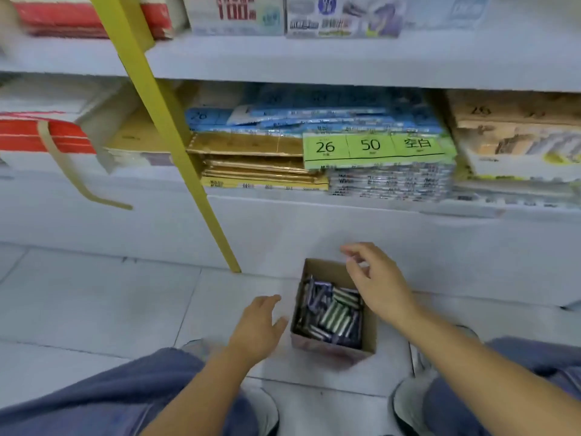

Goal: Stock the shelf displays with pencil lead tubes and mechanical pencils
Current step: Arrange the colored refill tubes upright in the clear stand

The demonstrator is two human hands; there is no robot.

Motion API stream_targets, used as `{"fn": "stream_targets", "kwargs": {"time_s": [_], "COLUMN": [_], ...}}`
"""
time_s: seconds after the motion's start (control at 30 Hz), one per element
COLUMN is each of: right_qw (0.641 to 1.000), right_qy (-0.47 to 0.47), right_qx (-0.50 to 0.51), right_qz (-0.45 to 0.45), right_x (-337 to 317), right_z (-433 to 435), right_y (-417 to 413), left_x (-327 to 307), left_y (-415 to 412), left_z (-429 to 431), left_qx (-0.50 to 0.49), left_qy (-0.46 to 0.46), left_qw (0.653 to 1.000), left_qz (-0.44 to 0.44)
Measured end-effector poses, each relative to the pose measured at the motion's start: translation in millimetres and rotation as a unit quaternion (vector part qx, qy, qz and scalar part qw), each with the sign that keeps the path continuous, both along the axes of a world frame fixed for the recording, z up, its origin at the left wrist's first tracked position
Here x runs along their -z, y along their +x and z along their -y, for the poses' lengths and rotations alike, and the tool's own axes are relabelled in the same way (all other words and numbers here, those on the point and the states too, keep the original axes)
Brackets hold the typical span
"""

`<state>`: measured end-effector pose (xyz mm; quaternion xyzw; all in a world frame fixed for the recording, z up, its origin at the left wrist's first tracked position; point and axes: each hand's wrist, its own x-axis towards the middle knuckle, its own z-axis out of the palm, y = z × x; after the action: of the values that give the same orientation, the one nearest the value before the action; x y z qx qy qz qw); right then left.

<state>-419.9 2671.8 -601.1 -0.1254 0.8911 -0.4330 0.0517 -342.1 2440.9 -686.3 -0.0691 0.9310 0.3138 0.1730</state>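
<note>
Item 1: cardboard box (369, 336), small, open-topped, standing on the tiled floor (94, 303) between your knees and just in front of the white shelf base (314, 228).

Item 2: pencil lead tubes (333, 316), a loose heap filling the box, dark purple-blue ones mixed with pale green ones, lying at several angles. No mechanical pencils can be made out.

Item 3: your left hand (256, 325), palm down beside the box's left wall, fingers spread loosely and empty; whether the fingertips touch the cardboard cannot be told.

Item 4: your right hand (377, 283), above the far right corner of the box, fingers curled inward with thumb and forefinger drawn close together. Something small and pale may sit between them, but blur makes it impossible to say.

Item 5: lower shelf, stacked flat packs: gold packs (251, 165) at left, blue packs (314, 118) behind, green-labelled pack (377, 149) marked 26 and 50 at centre.

Item 6: yellow upright post (176, 143), slanting down to the floor left of the box.

Item 7: your knees in blue trousers (110, 398), low in view, either side.
</note>
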Motion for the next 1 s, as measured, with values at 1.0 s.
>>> {"fn": "stream_targets", "kwargs": {"time_s": [1.0], "right_qw": [0.913], "right_qy": [-0.021], "right_qx": [0.169], "right_qz": [0.371], "right_x": [199.7], "right_z": [52.3], "right_y": [-30.6], "left_x": [54.9], "left_y": [-8.9], "left_z": [-9.2], "left_qx": [-0.088], "left_qy": [0.239], "left_qw": [0.958], "left_qz": [0.135]}}
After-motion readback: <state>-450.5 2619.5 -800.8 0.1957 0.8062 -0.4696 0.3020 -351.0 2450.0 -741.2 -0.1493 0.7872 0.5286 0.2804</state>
